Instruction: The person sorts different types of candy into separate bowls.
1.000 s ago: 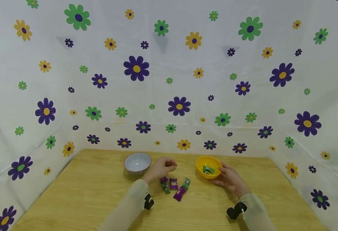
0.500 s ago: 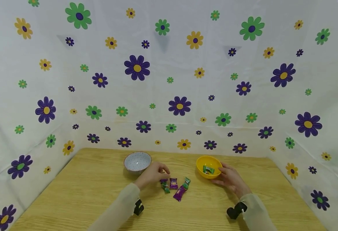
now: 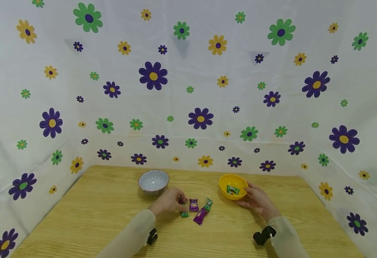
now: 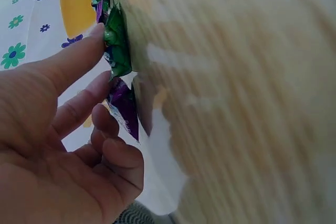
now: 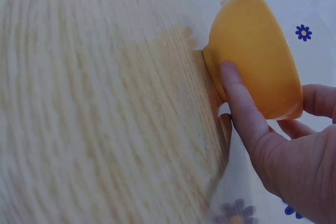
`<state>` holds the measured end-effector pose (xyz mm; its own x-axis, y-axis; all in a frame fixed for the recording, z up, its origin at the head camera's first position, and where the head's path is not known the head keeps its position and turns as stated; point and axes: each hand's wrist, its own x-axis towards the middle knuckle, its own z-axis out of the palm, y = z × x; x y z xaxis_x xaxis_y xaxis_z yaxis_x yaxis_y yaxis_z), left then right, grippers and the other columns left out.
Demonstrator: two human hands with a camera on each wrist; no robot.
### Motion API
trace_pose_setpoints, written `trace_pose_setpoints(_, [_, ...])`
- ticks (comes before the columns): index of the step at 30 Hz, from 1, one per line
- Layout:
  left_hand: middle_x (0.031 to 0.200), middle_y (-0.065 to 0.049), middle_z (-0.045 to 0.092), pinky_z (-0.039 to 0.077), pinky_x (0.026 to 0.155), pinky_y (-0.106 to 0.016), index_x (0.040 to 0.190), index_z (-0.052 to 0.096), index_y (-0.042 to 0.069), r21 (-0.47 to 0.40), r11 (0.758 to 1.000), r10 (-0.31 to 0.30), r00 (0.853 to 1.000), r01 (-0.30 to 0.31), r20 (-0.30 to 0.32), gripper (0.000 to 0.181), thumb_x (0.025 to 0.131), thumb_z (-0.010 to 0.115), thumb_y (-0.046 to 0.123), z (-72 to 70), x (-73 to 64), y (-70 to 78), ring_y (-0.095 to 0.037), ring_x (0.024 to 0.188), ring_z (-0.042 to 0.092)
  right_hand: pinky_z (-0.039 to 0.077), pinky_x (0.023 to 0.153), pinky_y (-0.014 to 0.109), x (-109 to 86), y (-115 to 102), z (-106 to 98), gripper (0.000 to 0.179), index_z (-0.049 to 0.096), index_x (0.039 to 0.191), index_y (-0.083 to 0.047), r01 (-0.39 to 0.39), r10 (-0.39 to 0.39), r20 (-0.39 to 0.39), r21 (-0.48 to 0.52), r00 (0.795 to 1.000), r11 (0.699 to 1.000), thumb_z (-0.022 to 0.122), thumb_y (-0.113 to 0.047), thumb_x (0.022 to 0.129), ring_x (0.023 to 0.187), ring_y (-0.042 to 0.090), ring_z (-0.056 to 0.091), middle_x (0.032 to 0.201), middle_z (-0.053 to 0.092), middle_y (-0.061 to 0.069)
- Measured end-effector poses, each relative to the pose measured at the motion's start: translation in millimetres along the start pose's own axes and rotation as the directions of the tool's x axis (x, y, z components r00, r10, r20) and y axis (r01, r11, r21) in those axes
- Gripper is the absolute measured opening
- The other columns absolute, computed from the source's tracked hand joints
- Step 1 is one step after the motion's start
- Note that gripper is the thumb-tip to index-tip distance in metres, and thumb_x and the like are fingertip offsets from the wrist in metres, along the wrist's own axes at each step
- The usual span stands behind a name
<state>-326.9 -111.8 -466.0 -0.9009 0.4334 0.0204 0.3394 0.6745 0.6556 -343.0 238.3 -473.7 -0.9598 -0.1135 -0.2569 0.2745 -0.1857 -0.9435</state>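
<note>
My left hand (image 3: 169,201) is at the left of a small cluster of wrapped candies. Its thumb and index finger reach to a green-wrapped candy (image 4: 116,45) and a purple-wrapped candy (image 4: 123,102), and the other fingers curl in towards the palm. The fingertips touch or nearly touch the wrappers; no firm pinch shows. My right hand (image 3: 259,201) holds the yellow bowl (image 5: 254,56) by its right side, the thumb along the outer wall and a finger at the rim. Green-wrapped candy (image 3: 232,190) lies inside this bowl, which stands on the table.
Between the hands lie another purple candy (image 3: 193,205), a longer purple one (image 3: 200,216) and a green one (image 3: 208,204). A speckled grey bowl (image 3: 153,181) stands behind my left hand on the wooden table (image 3: 111,208). Flowered cloth (image 3: 175,100) encloses the back and sides.
My left hand has come down and towards me, from above the table beside the grey bowl to the leftmost candies. The right hand and yellow bowl have stayed in place.
</note>
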Motion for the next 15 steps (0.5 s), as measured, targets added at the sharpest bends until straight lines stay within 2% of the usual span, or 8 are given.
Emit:
trace_pose_setpoints(4, [0.083, 0.000, 0.064, 0.048, 0.066, -0.027, 0.086, 0.071, 0.007, 0.062, 0.998, -0.029, 1.000, 0.029, -0.001, 0.021, 0.077, 0.084, 0.022, -2.0, -4.4, 2.5, -0.013, 0.075, 0.054, 0.047, 0.097, 0.054, 0.3, 0.8, -0.2, 0.055, 0.012, 0.157, -0.005, 0.004, -0.004, 0.001, -0.002, 1.000, 1.000, 0.031, -0.010, 0.106, 0.142, 0.046, 0.028, 0.160, 0.015, 0.026])
trace_pose_setpoints(8, [0.076, 0.002, 0.060, 0.043, 0.060, -0.025, 0.080, 0.072, 0.011, 0.074, 0.996, -0.047, 0.999, 0.047, 0.004, 0.017, 0.078, 0.084, 0.022, -2.3, -3.5, 1.7, -0.013, 0.070, 0.050, 0.047, 0.098, 0.054, 0.8, 0.3, -0.5, 0.055, 0.013, 0.157, -0.006, 0.007, -0.007, 0.000, 0.003, 1.000, 1.000, 0.032, -0.010, 0.106, 0.142, 0.046, 0.028, 0.160, 0.015, 0.026])
trace_pose_setpoints(15, [0.076, 0.002, 0.061, 0.039, 0.059, -0.023, 0.092, 0.077, 0.005, 0.065, 0.998, -0.025, 1.000, 0.024, 0.017, 0.018, 0.079, 0.082, 0.016, -2.2, -1.6, 2.4, -0.013, 0.070, 0.049, 0.047, 0.097, 0.054, 0.2, 0.7, -0.6, 0.055, 0.013, 0.157, -0.006, 0.006, -0.006, -0.002, -0.014, 1.000, 1.000, 0.032, -0.010, 0.106, 0.141, 0.046, 0.028, 0.160, 0.014, 0.026])
